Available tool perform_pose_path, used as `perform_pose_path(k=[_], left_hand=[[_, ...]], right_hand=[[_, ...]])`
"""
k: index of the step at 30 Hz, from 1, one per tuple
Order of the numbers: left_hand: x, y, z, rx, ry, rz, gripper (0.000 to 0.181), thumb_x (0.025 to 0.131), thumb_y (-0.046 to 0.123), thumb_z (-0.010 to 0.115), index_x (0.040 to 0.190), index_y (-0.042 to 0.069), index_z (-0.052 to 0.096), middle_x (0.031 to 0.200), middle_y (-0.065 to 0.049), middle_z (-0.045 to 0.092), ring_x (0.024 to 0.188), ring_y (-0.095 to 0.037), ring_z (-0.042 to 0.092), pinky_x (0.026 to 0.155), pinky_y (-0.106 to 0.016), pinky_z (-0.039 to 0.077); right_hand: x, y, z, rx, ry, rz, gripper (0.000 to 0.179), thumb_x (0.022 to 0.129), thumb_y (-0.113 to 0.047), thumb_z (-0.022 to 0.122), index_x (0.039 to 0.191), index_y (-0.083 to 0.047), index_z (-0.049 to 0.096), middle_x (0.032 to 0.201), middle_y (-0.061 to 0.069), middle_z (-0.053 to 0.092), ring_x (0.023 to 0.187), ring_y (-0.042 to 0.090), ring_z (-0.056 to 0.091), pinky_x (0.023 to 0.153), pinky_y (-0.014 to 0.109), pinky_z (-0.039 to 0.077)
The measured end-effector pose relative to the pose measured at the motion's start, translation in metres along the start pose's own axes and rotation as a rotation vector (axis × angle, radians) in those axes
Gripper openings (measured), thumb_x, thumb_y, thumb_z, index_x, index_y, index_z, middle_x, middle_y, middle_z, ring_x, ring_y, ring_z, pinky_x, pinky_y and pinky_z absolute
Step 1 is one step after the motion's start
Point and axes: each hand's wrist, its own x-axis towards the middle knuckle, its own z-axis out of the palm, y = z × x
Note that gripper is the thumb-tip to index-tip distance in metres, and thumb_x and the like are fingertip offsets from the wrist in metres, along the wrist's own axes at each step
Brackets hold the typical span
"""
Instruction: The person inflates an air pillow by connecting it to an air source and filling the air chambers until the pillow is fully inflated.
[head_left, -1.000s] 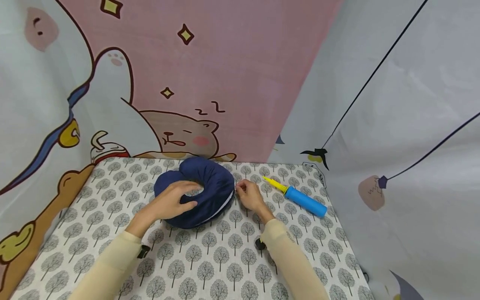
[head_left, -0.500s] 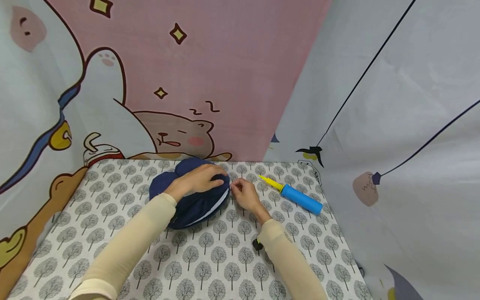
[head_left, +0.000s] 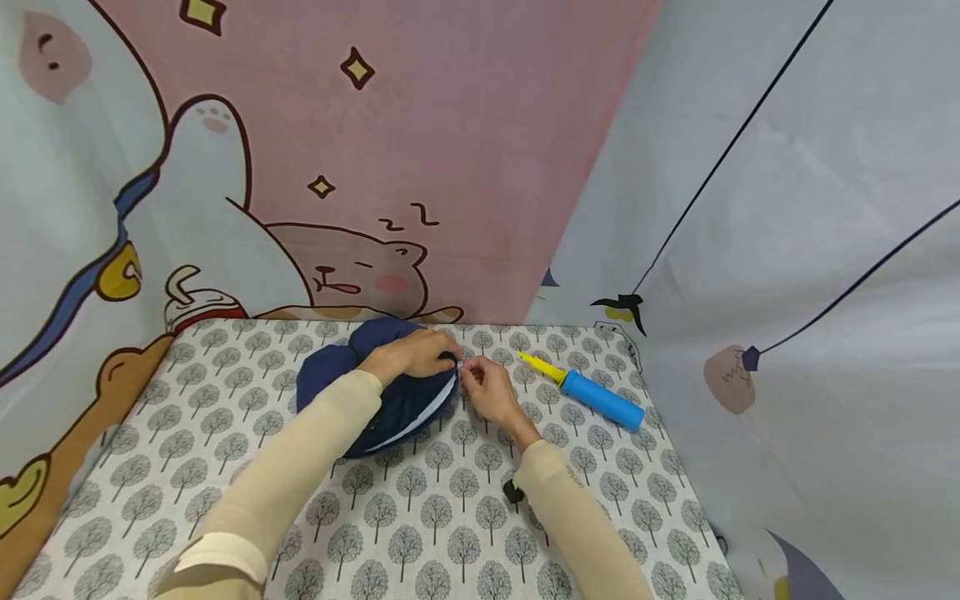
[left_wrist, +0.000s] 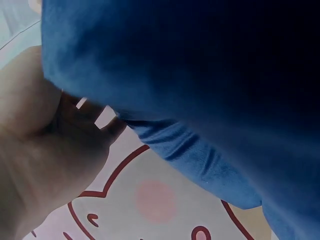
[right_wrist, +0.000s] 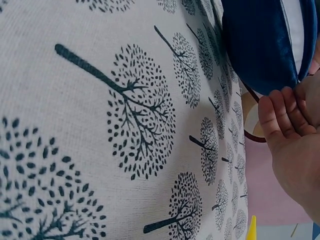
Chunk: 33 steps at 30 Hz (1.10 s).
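Observation:
A navy blue neck pillow lies on the patterned cloth at the far side. Along its near right edge a long zipper opening shows white inside. My left hand reaches over the pillow and grips its right edge, near the end of that opening. In the left wrist view the blue fabric covers part of this hand. Just to the right, my right hand pinches the zipper end at the pillow's edge. Its fingertips meet the corner of the opening in the right wrist view; the zipper pull itself is hidden.
A blue hand pump with a yellow nozzle lies to the right of my right hand. The tree-print cloth covers the table. Printed curtains stand close behind and at both sides.
My left hand has moved right across the pillow, from its left inner side to its right edge beside my right hand. The right hand has stayed at the zipper end.

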Motion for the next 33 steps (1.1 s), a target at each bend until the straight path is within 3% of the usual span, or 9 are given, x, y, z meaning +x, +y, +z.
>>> perform_pose_path(k=[3,4,10,11,13,17,21,28,33], left_hand=[[0.000,-0.004,-0.001,0.002,-0.003,0.015,0.031,0.115,0.014,0.064,0.141,0.012,0.079,0.141,-0.010,0.077,0.135,-0.033,0.072,0.120,-0.051,0.056],[0.007,-0.017,0.009,0.003,0.013,0.049,0.029,0.115,0.018,0.065,0.140,0.015,0.080,0.139,-0.007,0.078,0.134,-0.029,0.072,0.120,-0.048,0.056],[0.011,-0.018,0.012,0.016,0.065,0.076,0.018,0.110,0.015,0.073,0.122,0.013,0.088,0.123,-0.005,0.083,0.120,-0.026,0.076,0.111,-0.044,0.060],[0.005,-0.005,0.004,0.020,0.060,0.053,0.017,0.108,0.009,0.075,0.119,0.010,0.088,0.121,-0.008,0.083,0.117,-0.028,0.077,0.108,-0.046,0.062],[0.005,-0.003,0.004,0.022,0.069,0.046,0.015,0.108,0.008,0.075,0.113,0.009,0.089,0.116,-0.008,0.083,0.112,-0.027,0.077,0.104,-0.044,0.063],[0.009,-0.007,0.006,0.029,0.076,0.027,0.015,0.108,0.008,0.075,0.108,0.011,0.090,0.113,-0.006,0.083,0.106,-0.025,0.077,0.100,-0.044,0.064],[0.016,-0.022,0.018,0.035,0.136,0.020,0.015,0.109,0.011,0.075,0.105,0.015,0.089,0.112,-0.003,0.084,0.103,-0.022,0.078,0.097,-0.043,0.065],[0.009,-0.010,0.011,0.081,0.213,-0.078,0.013,0.107,0.006,0.074,0.103,0.009,0.086,0.107,-0.007,0.084,0.099,-0.026,0.078,0.093,-0.043,0.065],[0.012,-0.016,0.013,0.056,0.254,-0.123,0.015,0.107,0.006,0.073,0.101,0.009,0.086,0.106,-0.010,0.084,0.095,-0.027,0.077,0.090,-0.045,0.065]], right_hand=[[0.000,0.000,0.001,-0.002,0.014,0.007,0.016,0.115,-0.019,0.066,0.113,-0.006,0.077,0.101,0.012,0.079,0.083,0.008,0.067,0.075,0.024,0.057],[0.000,0.000,0.000,-0.003,0.019,0.008,0.016,0.115,-0.019,0.066,0.114,-0.006,0.077,0.101,0.012,0.079,0.083,0.008,0.067,0.075,0.023,0.057],[-0.002,-0.001,-0.001,-0.012,0.020,-0.007,0.017,0.116,-0.017,0.065,0.116,-0.004,0.076,0.103,0.014,0.080,0.086,0.013,0.071,0.076,0.024,0.058],[-0.003,-0.002,-0.001,-0.021,0.016,-0.016,0.017,0.116,-0.016,0.065,0.116,-0.004,0.076,0.104,0.014,0.080,0.088,0.015,0.072,0.077,0.025,0.059],[-0.003,-0.004,-0.001,-0.041,0.007,-0.043,0.016,0.116,-0.015,0.065,0.116,-0.003,0.076,0.105,0.015,0.080,0.091,0.018,0.075,0.080,0.026,0.060],[-0.005,-0.006,-0.001,-0.101,0.004,-0.134,0.012,0.115,-0.010,0.065,0.113,-0.003,0.075,0.102,0.014,0.078,0.089,0.019,0.074,0.080,0.028,0.062],[-0.009,-0.010,-0.002,-0.143,0.003,-0.195,0.012,0.114,-0.007,0.065,0.110,-0.001,0.075,0.096,0.011,0.076,0.083,0.013,0.068,0.077,0.028,0.060],[-0.022,-0.022,0.002,-0.129,-0.097,-0.251,0.013,0.113,-0.006,0.065,0.112,0.004,0.075,0.096,0.015,0.075,0.082,0.010,0.062,0.076,0.027,0.056],[-0.028,-0.026,0.009,-0.141,-0.110,-0.267,0.014,0.114,-0.007,0.065,0.113,0.002,0.075,0.098,0.013,0.076,0.084,0.012,0.066,0.079,0.027,0.058]])
